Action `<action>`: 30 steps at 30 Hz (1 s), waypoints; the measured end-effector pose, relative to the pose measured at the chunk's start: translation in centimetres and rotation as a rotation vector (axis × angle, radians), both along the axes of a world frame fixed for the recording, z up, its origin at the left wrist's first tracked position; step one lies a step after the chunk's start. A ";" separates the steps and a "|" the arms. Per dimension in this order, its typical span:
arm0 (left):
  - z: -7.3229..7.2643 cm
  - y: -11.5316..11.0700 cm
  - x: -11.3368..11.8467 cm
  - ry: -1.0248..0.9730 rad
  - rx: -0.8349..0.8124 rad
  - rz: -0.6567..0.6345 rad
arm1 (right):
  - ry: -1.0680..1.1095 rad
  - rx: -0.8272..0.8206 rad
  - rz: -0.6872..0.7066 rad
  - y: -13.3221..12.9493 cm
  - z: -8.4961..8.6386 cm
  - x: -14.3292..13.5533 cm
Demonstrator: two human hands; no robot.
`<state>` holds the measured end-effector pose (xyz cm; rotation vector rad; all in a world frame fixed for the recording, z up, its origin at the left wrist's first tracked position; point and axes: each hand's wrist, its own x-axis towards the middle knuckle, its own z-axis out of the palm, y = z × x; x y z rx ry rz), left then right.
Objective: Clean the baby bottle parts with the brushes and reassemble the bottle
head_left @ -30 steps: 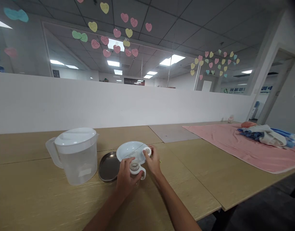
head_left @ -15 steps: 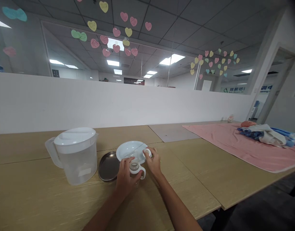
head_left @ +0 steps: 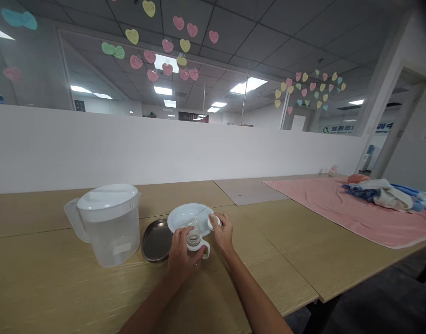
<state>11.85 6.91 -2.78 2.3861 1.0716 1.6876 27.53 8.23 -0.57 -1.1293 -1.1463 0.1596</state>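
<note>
In the head view my left hand (head_left: 182,255) is wrapped round a baby bottle (head_left: 193,238), which has an uncovered threaded neck and a white side handle (head_left: 207,250). Most of the bottle's body is hidden by my fingers. My right hand (head_left: 224,232) pinches a white bottle cap (head_left: 213,223) by its edge, up and to the right of the neck and apart from it. Behind both hands stands a white bowl (head_left: 178,215). Something clear lies in it, with a thin straight piece slanting across; their kind is hard to make out.
To the left is a lidded clear plastic pitcher (head_left: 111,232) with a handle. A dark round metal tray (head_left: 157,241) lies between pitcher and bowl. At the right a pink cloth (head_left: 324,213) covers the table, with folded clothes (head_left: 390,195) on it. A white wall (head_left: 199,153) runs behind.
My right hand has shifted slightly to the right with the cap, a little farther from the bottle's neck. My left hand and the bottle stay in place.
</note>
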 end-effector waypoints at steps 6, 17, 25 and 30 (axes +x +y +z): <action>-0.1 0.1 0.0 -0.015 0.012 0.006 | -0.017 0.005 -0.030 0.0 0.1 0.1; 0.1 -0.1 -0.1 -0.018 0.007 0.013 | 0.029 -0.032 -0.142 0.0 0.5 0.0; -0.1 0.0 0.0 -0.018 -0.008 0.006 | -0.016 0.011 -0.159 0.2 0.1 0.2; -0.1 0.0 0.0 -0.020 0.003 -0.004 | -0.093 -0.018 -0.127 0.6 -0.6 0.3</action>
